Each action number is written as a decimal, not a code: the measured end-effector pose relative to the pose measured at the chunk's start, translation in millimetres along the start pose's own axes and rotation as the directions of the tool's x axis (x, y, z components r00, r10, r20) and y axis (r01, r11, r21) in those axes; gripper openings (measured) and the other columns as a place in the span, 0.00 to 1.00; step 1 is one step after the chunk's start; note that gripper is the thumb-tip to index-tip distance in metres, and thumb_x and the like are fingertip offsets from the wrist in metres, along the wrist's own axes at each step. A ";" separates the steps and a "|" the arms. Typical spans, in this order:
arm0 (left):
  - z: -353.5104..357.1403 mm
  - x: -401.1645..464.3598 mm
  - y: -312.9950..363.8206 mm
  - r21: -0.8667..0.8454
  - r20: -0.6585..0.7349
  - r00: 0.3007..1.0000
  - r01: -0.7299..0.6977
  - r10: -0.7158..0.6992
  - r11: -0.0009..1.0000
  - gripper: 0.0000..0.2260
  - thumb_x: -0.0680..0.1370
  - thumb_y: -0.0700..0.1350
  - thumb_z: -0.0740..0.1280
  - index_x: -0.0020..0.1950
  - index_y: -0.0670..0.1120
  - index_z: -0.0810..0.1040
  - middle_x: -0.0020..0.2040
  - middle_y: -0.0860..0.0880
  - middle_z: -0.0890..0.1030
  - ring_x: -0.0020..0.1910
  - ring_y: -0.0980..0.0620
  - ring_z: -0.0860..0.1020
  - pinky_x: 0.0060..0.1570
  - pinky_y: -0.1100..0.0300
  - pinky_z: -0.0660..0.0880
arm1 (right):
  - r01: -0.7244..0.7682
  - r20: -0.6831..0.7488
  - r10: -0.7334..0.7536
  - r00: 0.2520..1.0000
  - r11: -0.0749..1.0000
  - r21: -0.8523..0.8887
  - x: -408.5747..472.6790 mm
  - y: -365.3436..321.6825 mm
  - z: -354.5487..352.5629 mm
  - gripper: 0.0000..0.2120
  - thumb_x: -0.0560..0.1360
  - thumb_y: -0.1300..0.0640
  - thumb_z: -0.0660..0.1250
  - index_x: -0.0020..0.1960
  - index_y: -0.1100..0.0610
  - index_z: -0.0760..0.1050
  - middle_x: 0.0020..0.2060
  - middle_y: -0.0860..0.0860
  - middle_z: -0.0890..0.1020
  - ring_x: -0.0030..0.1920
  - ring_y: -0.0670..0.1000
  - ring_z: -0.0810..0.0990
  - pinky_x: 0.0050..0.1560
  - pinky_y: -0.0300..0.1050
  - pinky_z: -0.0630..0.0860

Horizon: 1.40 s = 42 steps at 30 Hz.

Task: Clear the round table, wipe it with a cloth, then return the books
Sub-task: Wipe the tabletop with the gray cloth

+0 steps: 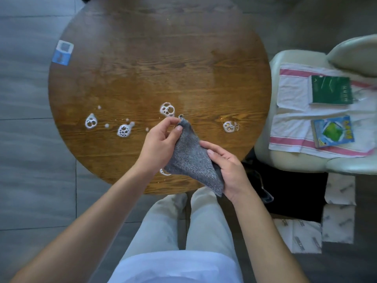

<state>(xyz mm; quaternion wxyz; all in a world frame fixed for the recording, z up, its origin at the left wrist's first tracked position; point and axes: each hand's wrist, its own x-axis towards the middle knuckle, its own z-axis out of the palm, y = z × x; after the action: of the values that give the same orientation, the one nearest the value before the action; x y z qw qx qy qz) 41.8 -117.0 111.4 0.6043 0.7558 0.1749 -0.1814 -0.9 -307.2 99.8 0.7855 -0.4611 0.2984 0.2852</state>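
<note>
Both hands gripped the cloth (pixel 191 158) at frame centre: left hand (pixel 161 144) pinching its top corner, right hand (pixel 228 170) its lower edge, foam (pixel 167 109) on the bench (pixel 142 58) just above.

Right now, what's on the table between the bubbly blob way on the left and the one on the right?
In the head view, between the left foam patch and the right foam patch lie more foam blobs and the left hand pinching the grey cloth.
</note>
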 end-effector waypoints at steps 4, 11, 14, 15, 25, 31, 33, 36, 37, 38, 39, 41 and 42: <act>25.1 1.7 -16.2 0.219 -0.017 1.000 -0.018 0.022 0.975 0.10 0.85 0.45 0.64 0.63 0.50 0.82 0.54 0.52 0.85 0.55 0.52 0.82 0.59 0.54 0.77 | -0.030 -0.042 0.017 0.999 0.949 -0.315 -4.8 5.0 -35.1 0.18 0.82 0.67 0.65 0.65 0.50 0.82 0.60 0.57 0.85 0.60 0.56 0.85 0.60 0.52 0.81; 85.6 36.6 -6.8 0.166 0.099 0.994 0.039 -0.056 0.985 0.15 0.87 0.48 0.58 0.71 0.51 0.77 0.64 0.55 0.80 0.64 0.57 0.76 0.67 0.59 0.70 | 0.110 -0.133 -0.217 0.967 0.829 -0.549 27.0 -33.0 -89.3 0.25 0.80 0.68 0.67 0.64 0.39 0.79 0.65 0.46 0.81 0.64 0.47 0.80 0.63 0.48 0.79; 112.1 70.2 6.5 0.158 0.048 0.998 0.039 -0.047 0.987 0.15 0.87 0.47 0.58 0.71 0.51 0.77 0.65 0.53 0.80 0.65 0.56 0.76 0.69 0.57 0.70 | 0.147 -0.146 -0.285 0.948 0.794 -0.590 56.9 -61.8 -108.4 0.26 0.79 0.69 0.67 0.68 0.43 0.78 0.65 0.46 0.81 0.65 0.46 0.80 0.64 0.46 0.79; 120.8 81.6 10.4 0.153 0.036 0.999 0.030 -0.036 0.988 0.15 0.87 0.47 0.58 0.71 0.51 0.78 0.66 0.53 0.80 0.66 0.55 0.76 0.70 0.56 0.70 | 0.161 -0.151 -0.309 0.939 0.783 -0.600 67.4 -71.7 -112.7 0.26 0.78 0.69 0.66 0.68 0.44 0.78 0.65 0.46 0.81 0.65 0.45 0.80 0.65 0.45 0.79; 144.6 129.8 -21.0 0.432 0.038 0.981 0.155 -0.190 0.888 0.26 0.80 0.41 0.67 0.76 0.56 0.67 0.52 0.50 0.82 0.48 0.49 0.83 0.49 0.46 0.84 | -0.113 -0.277 -0.267 0.923 0.499 -0.859 140.2 -92.7 -148.5 0.30 0.79 0.57 0.68 0.79 0.47 0.66 0.73 0.51 0.75 0.57 0.49 0.78 0.58 0.43 0.74; 143.3 114.4 -50.9 0.564 -0.010 0.993 0.106 -0.121 0.819 0.26 0.78 0.42 0.71 0.75 0.54 0.70 0.57 0.49 0.79 0.54 0.49 0.79 0.56 0.46 0.81 | -0.146 -0.211 -0.481 0.851 0.169 -0.975 117.2 -65.1 -141.4 0.29 0.76 0.53 0.65 0.75 0.57 0.69 0.70 0.59 0.74 0.68 0.63 0.74 0.66 0.56 0.71; 142.2 107.4 -54.1 0.576 -0.015 0.996 0.085 -0.093 0.813 0.25 0.79 0.42 0.71 0.75 0.54 0.70 0.57 0.50 0.78 0.53 0.51 0.78 0.56 0.49 0.80 | -0.042 -0.065 -0.618 0.783 0.053 -0.998 112.6 -57.0 -131.4 0.26 0.73 0.53 0.64 0.70 0.59 0.74 0.69 0.60 0.75 0.68 0.64 0.74 0.66 0.57 0.71; 135.4 95.8 -57.2 0.596 -0.057 0.997 0.083 -0.061 0.798 0.22 0.80 0.45 0.70 0.74 0.53 0.71 0.55 0.52 0.78 0.50 0.53 0.78 0.52 0.52 0.79 | 0.108 0.139 -0.606 0.784 -0.087 -0.990 120.9 -40.3 -113.4 0.24 0.76 0.55 0.65 0.71 0.58 0.73 0.75 0.59 0.71 0.77 0.61 0.67 0.75 0.59 0.66; 131.5 90.8 -58.9 0.602 -0.081 0.996 0.080 -0.039 0.794 0.21 0.80 0.46 0.69 0.73 0.52 0.72 0.55 0.53 0.78 0.49 0.53 0.78 0.51 0.53 0.78 | 0.113 0.162 -0.582 0.797 -0.120 -0.986 127.9 -35.6 -109.1 0.24 0.78 0.54 0.65 0.74 0.57 0.72 0.78 0.59 0.68 0.80 0.61 0.63 0.79 0.60 0.62; 126.1 85.0 -61.1 0.607 -0.110 0.994 0.079 -0.015 0.791 0.19 0.81 0.47 0.68 0.72 0.52 0.73 0.55 0.53 0.78 0.50 0.53 0.78 0.50 0.54 0.79 | 0.099 0.162 -0.562 0.811 -0.141 -0.985 135.8 -31.0 -107.4 0.26 0.79 0.53 0.64 0.76 0.57 0.69 0.80 0.58 0.65 0.82 0.60 0.59 0.81 0.60 0.58; 119.2 78.9 -65.4 0.615 -0.142 0.990 0.077 0.014 0.785 0.17 0.81 0.47 0.68 0.71 0.51 0.75 0.56 0.53 0.78 0.51 0.53 0.78 0.51 0.53 0.79 | 0.072 0.145 -0.549 0.823 -0.152 -0.986 143.6 -26.9 -107.7 0.28 0.80 0.51 0.63 0.78 0.57 0.67 0.82 0.58 0.62 0.83 0.60 0.56 0.82 0.61 0.54; 99.4 65.7 -80.4 0.661 -0.215 0.972 0.075 0.092 0.747 0.15 0.81 0.47 0.67 0.68 0.48 0.77 0.61 0.50 0.78 0.59 0.51 0.76 0.59 0.51 0.77 | 0.031 0.118 -0.538 0.834 -0.169 -0.985 158.2 -21.0 -112.7 0.31 0.82 0.48 0.62 0.81 0.58 0.62 0.83 0.58 0.57 0.84 0.60 0.51 0.83 0.61 0.50; 86.9 58.7 -89.5 0.693 -0.246 0.961 0.080 0.130 0.717 0.15 0.82 0.47 0.67 0.68 0.47 0.77 0.64 0.48 0.77 0.63 0.49 0.74 0.63 0.50 0.75 | 0.020 0.115 -0.534 0.837 -0.181 -0.983 164.6 -18.9 -115.9 0.32 0.82 0.47 0.61 0.82 0.58 0.60 0.84 0.58 0.55 0.84 0.60 0.50 0.83 0.61 0.49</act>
<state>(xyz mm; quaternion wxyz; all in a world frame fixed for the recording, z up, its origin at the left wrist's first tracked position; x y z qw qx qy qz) 44.3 -180.6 -10.9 0.2474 0.9472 0.1661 -0.1182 97.4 -390.2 -56.2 0.1565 -0.9781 0.0078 0.1374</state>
